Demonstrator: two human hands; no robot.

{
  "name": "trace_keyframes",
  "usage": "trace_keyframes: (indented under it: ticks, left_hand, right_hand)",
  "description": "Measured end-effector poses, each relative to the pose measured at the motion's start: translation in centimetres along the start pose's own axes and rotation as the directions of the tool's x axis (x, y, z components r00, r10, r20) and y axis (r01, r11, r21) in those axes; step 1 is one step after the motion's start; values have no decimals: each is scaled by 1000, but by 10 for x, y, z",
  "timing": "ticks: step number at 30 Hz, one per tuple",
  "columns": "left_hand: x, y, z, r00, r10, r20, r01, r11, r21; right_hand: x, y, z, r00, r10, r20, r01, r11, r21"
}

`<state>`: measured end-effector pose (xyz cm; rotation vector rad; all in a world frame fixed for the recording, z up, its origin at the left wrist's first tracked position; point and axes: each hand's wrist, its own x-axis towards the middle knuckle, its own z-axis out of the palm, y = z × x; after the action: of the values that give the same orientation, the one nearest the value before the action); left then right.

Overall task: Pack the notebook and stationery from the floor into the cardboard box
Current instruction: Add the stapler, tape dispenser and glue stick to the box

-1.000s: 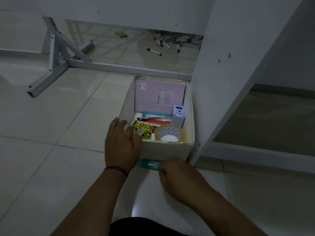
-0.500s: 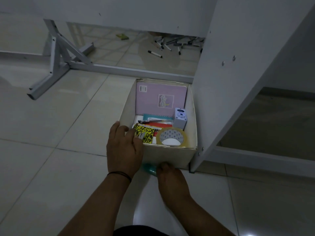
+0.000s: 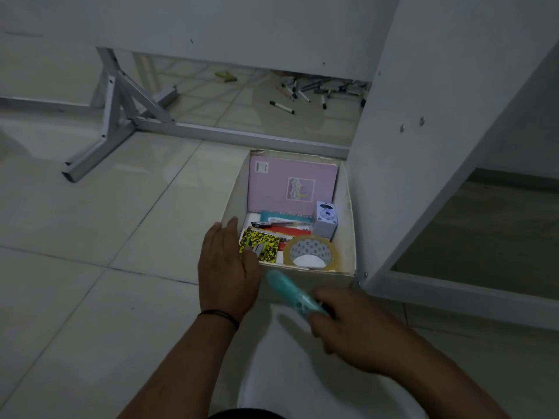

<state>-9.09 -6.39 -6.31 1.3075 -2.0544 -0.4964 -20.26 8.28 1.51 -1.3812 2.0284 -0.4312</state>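
The cardboard box (image 3: 344, 225) stands open on the tiled floor. A pink notebook (image 3: 290, 186) leans against its far wall. In front of it lie a pen (image 3: 272, 223), a yellow-black patterned pad (image 3: 260, 244), a roll of tape (image 3: 311, 252) and a small lilac sharpener box (image 3: 325, 219). My left hand (image 3: 227, 267) rests flat on the box's near left corner, fingers over the rim. My right hand (image 3: 348, 325) grips a teal plastic tool (image 3: 289, 290), lifted in front of the box's near wall and pointing up-left.
A white desk panel (image 3: 408, 146) stands tight against the box's right side. A grey metal table leg frame (image 3: 121, 122) lies on the floor at the left. Several markers (image 3: 305, 95) and a yellow scrap (image 3: 225, 75) are scattered under the desk beyond.
My right hand took hold of the teal tool lying on the floor at the box's base and has lifted it. My left hand stayed on the box's corner.
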Motion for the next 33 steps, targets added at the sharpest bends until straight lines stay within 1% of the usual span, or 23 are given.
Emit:
trace_keyframes:
  ticks: [2, 4, 7, 8, 10, 12, 14, 17, 20, 23, 25, 29, 33]
  left_hand:
    - [2, 0, -2, 1000, -19, 6, 19, 999, -33]
    - [4, 1, -5, 1000, -8, -9, 7, 999, -39]
    - [13, 2, -9, 999, 10, -30, -11, 999, -38]
    - [18, 4, -10, 1000, -14, -23, 12, 999, -47]
    - [25, 10, -10, 998, -60, 35, 62, 997, -39]
    - [28, 13, -5, 994, -48, 99, 41, 996, 73]
    - [28, 11, 1, 993, -21, 115, 1, 986, 168]
    - [29, 8, 5, 995, -13, 97, -8, 976, 217]
    - [30, 8, 6, 994, 24, 103, -49, 969, 241]
    - [32, 5, 8, 995, 29, 94, -50, 971, 232]
    - [32, 3, 10, 996, 35, 79, -53, 971, 235]
    - [35, 4, 11, 996, 27, 88, -45, 975, 220]
    - [34, 4, 12, 997, 35, 75, -51, 974, 220]
  right_hand:
    - [-1, -10, -16, 996, -12, -84, 22, 993, 114]
    - [6, -16, -25, 977, -13, -212, 53, 981, 185]
    - [28, -21, -32, 943, 37, -329, 31, 979, 200]
    - [36, -21, -33, 936, 47, -349, 17, 984, 179]
    - [54, -21, -33, 926, 29, -375, 3, 996, 84]
    - [76, -21, -31, 911, 1, -412, -14, 999, -30]
    - [105, -15, -30, 901, 13, -435, -59, 994, -94]
    - [148, 0, -25, 913, 42, -407, -134, 970, -202]
    - [184, 5, -17, 923, 1, -385, -136, 937, -323]
    - [213, 6, -10, 938, -15, -348, -183, 828, -529]
    - [230, 11, -6, 950, -40, -309, -166, 774, -612]
    - [254, 21, -1, 955, -125, -268, -78, 768, -635]
    - [264, 24, 3, 966, -158, -204, -12, 764, -646]
